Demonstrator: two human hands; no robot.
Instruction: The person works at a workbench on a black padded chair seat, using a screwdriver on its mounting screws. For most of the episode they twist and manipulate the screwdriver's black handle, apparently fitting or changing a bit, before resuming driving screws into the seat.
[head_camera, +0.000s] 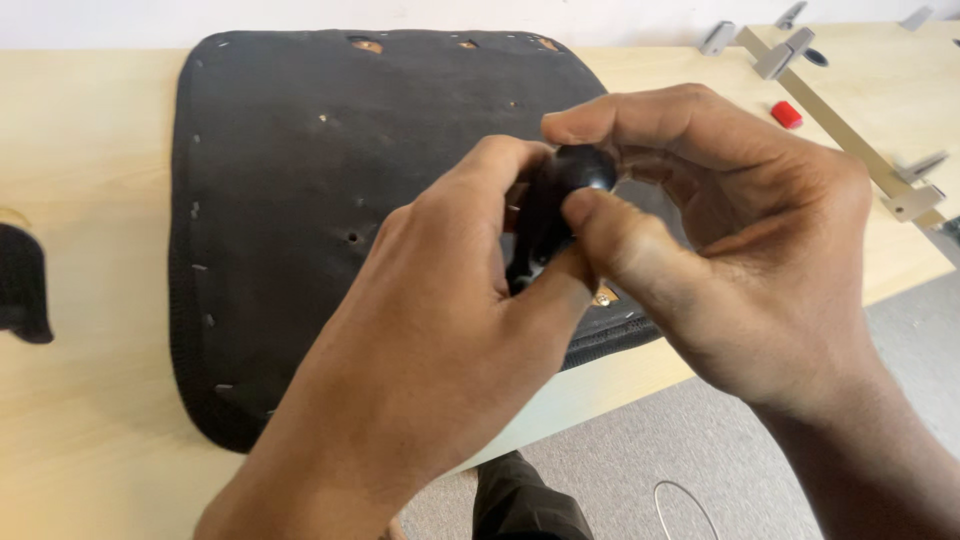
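Both hands (440, 330) (740, 260): grip clenched on knob (570, 185); small, black, glossy, rounded; over dark pad (300, 200)

No packages, labels, signs or screens are to be seen anywhere in this view, and nothing bearing print or a display is shown on the bench or beside it.

Metal rail with brackets (850, 125) and small red piece (787, 114) on pale wooden table (90, 160)
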